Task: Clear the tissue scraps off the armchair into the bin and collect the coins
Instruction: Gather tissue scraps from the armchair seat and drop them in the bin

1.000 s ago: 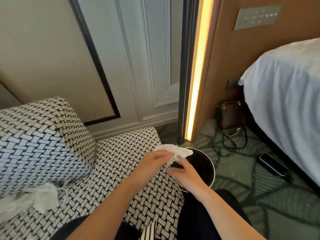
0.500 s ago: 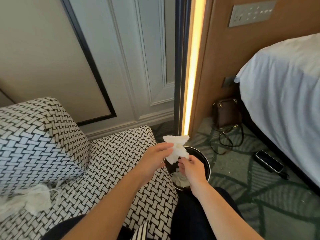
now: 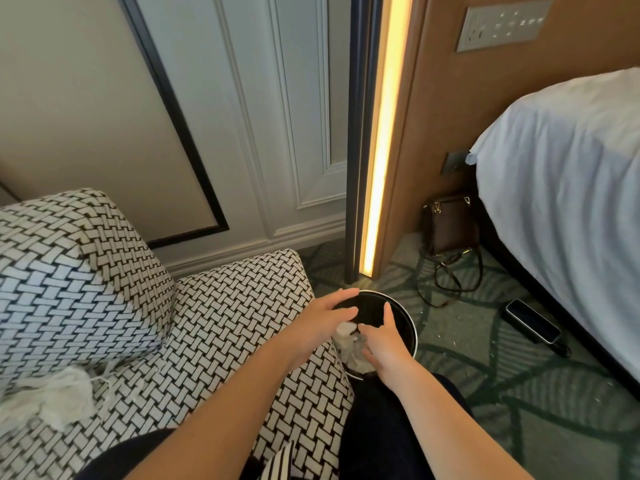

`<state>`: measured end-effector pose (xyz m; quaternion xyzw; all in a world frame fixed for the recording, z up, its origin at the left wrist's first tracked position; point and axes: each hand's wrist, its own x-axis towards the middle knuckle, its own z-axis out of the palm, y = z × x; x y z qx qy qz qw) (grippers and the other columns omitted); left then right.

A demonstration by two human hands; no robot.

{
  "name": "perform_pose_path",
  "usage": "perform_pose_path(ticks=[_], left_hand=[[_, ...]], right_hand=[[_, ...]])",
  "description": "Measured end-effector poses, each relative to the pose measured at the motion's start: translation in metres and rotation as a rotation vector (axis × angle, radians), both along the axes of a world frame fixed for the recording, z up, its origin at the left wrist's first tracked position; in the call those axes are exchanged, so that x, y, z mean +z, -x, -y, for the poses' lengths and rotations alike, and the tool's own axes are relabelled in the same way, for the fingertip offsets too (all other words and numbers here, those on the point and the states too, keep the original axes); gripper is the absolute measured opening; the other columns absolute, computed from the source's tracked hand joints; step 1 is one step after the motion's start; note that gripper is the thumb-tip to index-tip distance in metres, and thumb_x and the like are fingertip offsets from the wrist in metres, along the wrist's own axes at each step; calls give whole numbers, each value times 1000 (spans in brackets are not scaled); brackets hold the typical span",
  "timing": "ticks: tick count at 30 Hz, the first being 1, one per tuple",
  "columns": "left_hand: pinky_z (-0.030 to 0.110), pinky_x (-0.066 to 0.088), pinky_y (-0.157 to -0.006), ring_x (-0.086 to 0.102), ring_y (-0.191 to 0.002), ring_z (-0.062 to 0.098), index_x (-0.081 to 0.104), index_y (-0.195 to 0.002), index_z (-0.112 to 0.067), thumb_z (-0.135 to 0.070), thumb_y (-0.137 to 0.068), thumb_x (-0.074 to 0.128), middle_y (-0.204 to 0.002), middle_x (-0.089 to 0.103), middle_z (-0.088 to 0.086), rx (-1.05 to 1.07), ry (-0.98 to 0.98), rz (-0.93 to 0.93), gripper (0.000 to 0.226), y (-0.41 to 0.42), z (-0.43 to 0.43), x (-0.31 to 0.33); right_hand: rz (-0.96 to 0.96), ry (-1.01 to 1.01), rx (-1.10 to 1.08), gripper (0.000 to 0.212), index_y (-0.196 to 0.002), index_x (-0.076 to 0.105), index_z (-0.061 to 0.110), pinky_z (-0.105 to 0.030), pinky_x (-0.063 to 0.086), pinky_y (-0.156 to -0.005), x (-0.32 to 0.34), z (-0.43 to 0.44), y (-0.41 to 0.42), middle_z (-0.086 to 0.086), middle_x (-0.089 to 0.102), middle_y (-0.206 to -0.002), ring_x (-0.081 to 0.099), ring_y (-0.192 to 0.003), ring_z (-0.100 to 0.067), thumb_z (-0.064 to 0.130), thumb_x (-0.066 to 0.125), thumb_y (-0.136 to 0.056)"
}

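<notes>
- The tissue wad (image 3: 350, 342) that both hands pinched above the bin (image 3: 403, 320) half a second ago has left them and now lies inside it, on other crumpled tissue.
- The left hand (image 3: 329, 317) hovers over the bin's near-left rim, its grip spread, fingers straight, holding nothing.
- The right hand (image 3: 384, 344) hangs over the bin's mouth, its grip also spread and empty.
- More tissue scraps (image 3: 52, 393) lie on the armchair (image 3: 242, 306) seat, far left.
- The bin stands on the carpet just beside the armchair.
</notes>
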<state>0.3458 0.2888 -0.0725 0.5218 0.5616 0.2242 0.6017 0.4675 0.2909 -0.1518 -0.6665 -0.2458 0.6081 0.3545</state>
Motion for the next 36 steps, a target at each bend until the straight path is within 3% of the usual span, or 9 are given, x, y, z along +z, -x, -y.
perform_pose_path(ticks=[6, 11, 15, 19, 24, 28, 32, 34, 36], left_hand=[[42, 25, -113, 30, -135, 12, 45, -135, -34, -23, -97, 44, -146, 36, -8, -33, 13, -23, 39, 11, 9, -1], [40, 29, -111, 33, -134, 14, 42, -137, -30, -25, -97, 45, -146, 37, -5, -27, 39, -73, 41, 26, 18, 6], [37, 32, -109, 37, -131, 14, 41, -139, -27, -26, -97, 45, -144, 39, -5, 8, 25, -77, 43, 41, 30, 16], [35, 36, -105, 43, -124, 13, 40, -138, -27, -27, -96, 45, -142, 42, -7, 38, -10, -86, 43, 64, 47, 31], [35, 39, -102, 48, -118, 12, 44, -135, -29, -29, -96, 47, -135, 48, -8, 155, -69, -69, 39, 103, 72, 54], [33, 42, -96, 53, -111, 11, 50, -128, -29, -28, -95, 50, -129, 53, -7, 275, -111, -58, 33, 145, 95, 68], [35, 43, -97, 56, -109, 12, 55, -124, -30, -28, -94, 53, -126, 56, -6, 369, -121, -28, 30, 191, 115, 73], [37, 43, -99, 56, -109, 14, 55, -123, -28, -26, -94, 52, -125, 57, -5, 415, -116, -25, 29, 216, 126, 73], [40, 43, -101, 57, -108, 15, 55, -121, -25, -24, -94, 52, -122, 58, -4, 455, -108, -25, 27, 242, 137, 71]], right_hand=[[84, -131, 113, 62, -146, 23, 34, -44, 34, -110, 11, 3, -4, -7, 40, -146, 41, -132, -23, 19, 53, -94], [264, -277, 277, 45, -138, 41, 30, -31, 37, -101, 27, 15, -5, 1, 55, -132, 48, -124, -15, 21, 51, -95], [313, -328, 340, 36, -130, 50, 29, -28, 39, -97, 43, 22, 3, 2, 60, -122, 52, -118, -15, 21, 49, -95], [308, -392, 450, 33, -128, 51, 28, -18, 43, -78, 70, 29, 28, 1, 60, -122, 55, -112, -14, 24, 49, -96], [371, -483, 621, 31, -125, 52, 31, -25, 41, -93, 105, 43, 68, 3, 59, -125, 55, -113, -12, 29, 50, -95], [411, -567, 695, 31, -126, 54, 28, -19, 41, -83, 127, 61, 105, 4, 59, -124, 55, -112, -9, 29, 49, -96], [435, -614, 790, 30, -124, 56, 26, -21, 48, -82, 141, 75, 148, 5, 58, -125, 58, -101, -5, 30, 50, -95], [426, -622, 823, 29, -123, 57, 26, -24, 50, -81, 146, 81, 174, 4, 58, -127, 60, -103, -14, 28, 51, -95], [446, -648, 880, 31, -125, 57, 24, -29, 47, -92, 148, 83, 202, 4, 57, -129, 57, -114, -19, 28, 50, -95]])
